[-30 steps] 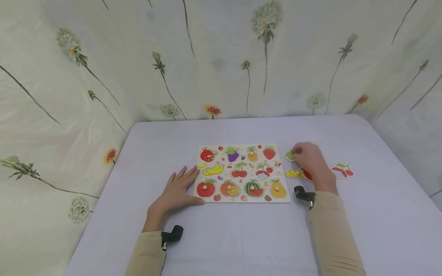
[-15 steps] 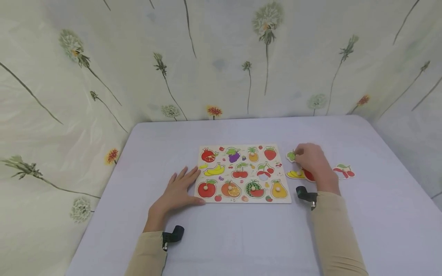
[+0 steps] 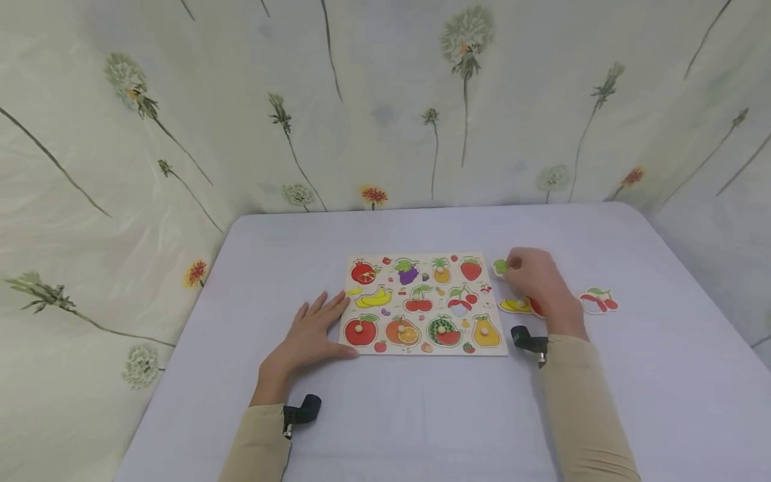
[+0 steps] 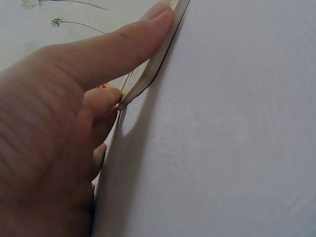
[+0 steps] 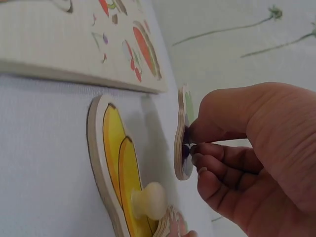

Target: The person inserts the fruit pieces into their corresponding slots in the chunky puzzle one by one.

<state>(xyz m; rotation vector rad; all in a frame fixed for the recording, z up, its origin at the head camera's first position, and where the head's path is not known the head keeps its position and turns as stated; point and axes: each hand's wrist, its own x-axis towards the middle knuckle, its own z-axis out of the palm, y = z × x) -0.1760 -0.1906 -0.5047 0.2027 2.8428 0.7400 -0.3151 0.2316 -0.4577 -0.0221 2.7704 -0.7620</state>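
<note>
While my left hand [image 3: 309,333] lies straight-fingered at the left edge of the puzzle board [image 5: 49,49], thumb at its near corner, my right hand [image 3: 536,276] pinches a green-topped piece [image 3: 500,267] just beside the far right corner; the banana piece [image 5: 111,133] lies nearer me.

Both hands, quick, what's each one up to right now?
Left hand: open, touching the left edge of the puzzle board.
Right hand: closed, pinching the green-and-purple puzzle piece.
</note>
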